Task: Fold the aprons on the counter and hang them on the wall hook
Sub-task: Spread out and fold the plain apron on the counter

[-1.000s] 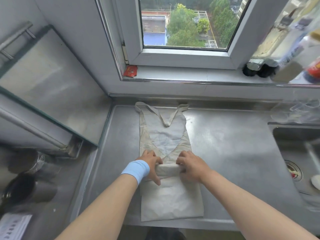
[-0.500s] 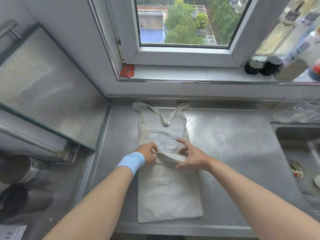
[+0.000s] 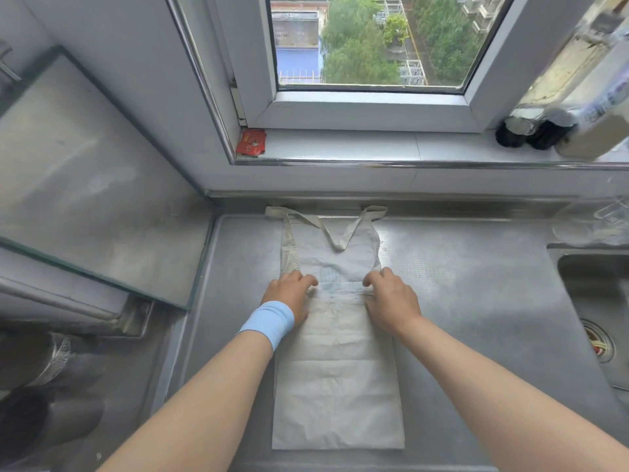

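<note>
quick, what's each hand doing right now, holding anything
left hand: fingers curled, pinching the fold of the beige cloth apron
right hand: fingers curled, pinching the same fold

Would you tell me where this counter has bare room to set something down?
Bare steel counter lies between the beige cloth apron and the steel sink; a narrower strip runs left of the apron. Left hand and right hand crowd the apron's middle.

Apron (image 3: 335, 376) on counter (image 3: 459, 301) — sink (image 3: 599, 301) right, windowsill (image 3: 340, 144) behind.
</note>
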Motion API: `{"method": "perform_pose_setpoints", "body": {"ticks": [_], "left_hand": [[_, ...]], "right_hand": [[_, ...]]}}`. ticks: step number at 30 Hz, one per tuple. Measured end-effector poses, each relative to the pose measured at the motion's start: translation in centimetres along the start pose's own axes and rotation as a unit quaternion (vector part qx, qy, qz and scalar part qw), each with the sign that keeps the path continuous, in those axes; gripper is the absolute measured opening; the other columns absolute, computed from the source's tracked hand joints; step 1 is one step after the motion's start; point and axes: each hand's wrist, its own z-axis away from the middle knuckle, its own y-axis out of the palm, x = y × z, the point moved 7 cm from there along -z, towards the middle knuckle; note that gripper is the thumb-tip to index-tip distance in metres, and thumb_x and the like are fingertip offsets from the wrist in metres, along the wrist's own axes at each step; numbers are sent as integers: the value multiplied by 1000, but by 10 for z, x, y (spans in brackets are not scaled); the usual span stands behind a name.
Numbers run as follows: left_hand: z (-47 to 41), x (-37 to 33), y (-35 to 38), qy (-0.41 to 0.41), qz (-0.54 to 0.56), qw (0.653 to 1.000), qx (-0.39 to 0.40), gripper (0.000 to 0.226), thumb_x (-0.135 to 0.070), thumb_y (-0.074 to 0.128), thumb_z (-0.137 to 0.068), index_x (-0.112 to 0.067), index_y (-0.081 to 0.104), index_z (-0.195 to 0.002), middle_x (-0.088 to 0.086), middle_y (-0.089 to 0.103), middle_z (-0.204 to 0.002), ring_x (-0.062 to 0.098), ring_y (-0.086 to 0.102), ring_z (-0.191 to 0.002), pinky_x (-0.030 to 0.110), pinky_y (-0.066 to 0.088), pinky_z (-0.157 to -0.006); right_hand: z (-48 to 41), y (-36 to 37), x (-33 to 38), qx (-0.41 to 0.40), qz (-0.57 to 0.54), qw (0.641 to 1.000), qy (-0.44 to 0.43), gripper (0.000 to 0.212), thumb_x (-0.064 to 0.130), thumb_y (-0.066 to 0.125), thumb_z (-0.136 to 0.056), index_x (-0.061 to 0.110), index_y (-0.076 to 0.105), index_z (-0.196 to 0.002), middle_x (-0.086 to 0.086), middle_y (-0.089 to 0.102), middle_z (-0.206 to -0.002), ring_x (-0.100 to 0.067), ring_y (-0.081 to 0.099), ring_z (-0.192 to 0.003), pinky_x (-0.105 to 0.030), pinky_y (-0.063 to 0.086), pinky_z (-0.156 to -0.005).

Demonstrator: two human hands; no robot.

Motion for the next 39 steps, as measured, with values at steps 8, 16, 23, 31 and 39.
{"method": "perform_pose_setpoints", "body": {"ticks": [8, 16, 23, 31, 39], "left_hand": [[-46, 1, -45, 5, 9, 1000, -25, 45, -27, 54, -91, -32, 47, -135, -2, 44, -137, 21, 40, -129, 35, 35, -104], [-67, 17, -39, -8, -80, 995, 61, 49, -35, 53, -89, -33, 43, -138, 0, 32, -145, 24, 32, -134, 38, 36, -102], [-67, 24, -54, 8, -144, 985, 93, 35, -51, 48, -91, -31, 68, -111, -1, 54, -123, 25, 51, -116, 35, 34, -101], [-90, 11, -63, 11, -38, 998, 56, 67, -17, 40, -94, -44, 14, -149, 2, 62, -116, 28, 62, -94, 34, 46, -74], [-121, 3, -60, 24, -50, 996, 77, 45, -22, 43, -93, -38, 41, -135, 7, 61, -124, 32, 60, -107, 34, 43, -79]], "right_hand": [[-60, -28, 12, 21, -22, 999, 30, 37, 22, 48, -93, 26, 52, -130, -1, 54, -128, -25, 54, -115, -34, 44, -87], [-84, -9, 15, 46, 53, 997, 30, 40, 20, 49, -85, 28, 55, -124, -4, 45, -124, -27, 42, -116, -39, 39, -92], [-84, -9, 42, 21, 146, 988, -43, 41, 13, 45, -80, 20, 46, -121, -2, 68, -98, -26, 64, -85, -38, 32, -78], [-122, -10, 58, 63, 175, 982, -41, 27, 7, 48, -87, 21, 60, -106, -3, 69, -102, -28, 65, -92, -31, 43, -68], [-135, -9, 59, 136, 62, 989, -19, 34, 23, 49, -87, 30, 52, -121, -5, 64, -112, -33, 61, -105, -36, 48, -81]]}}
